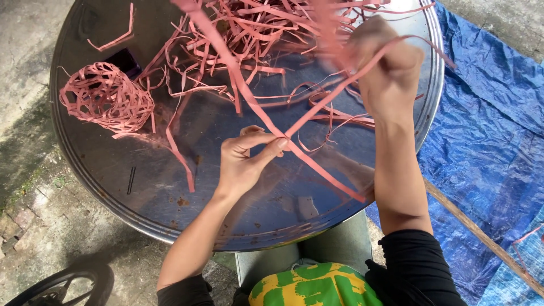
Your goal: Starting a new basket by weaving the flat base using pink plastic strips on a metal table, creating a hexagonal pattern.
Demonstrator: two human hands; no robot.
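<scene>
Nearest to me was the green-yellow cloth (311, 286) on the lap. My left hand (245, 161) pinched a pink strip (317, 167) above the metal tray (113, 187). My right hand (388, 71) was closed around strips, lifted. A woven bundle (105, 99) lay left on the tray.

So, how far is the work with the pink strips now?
One small woven bundle already lies on the round metal tray, so part looks done. In hand: the left hand pinches two crossing pink strips, and the right hand pulls one upward. A large loose pile of strips at the tray's far side looks unworked, so much seems left.
</scene>
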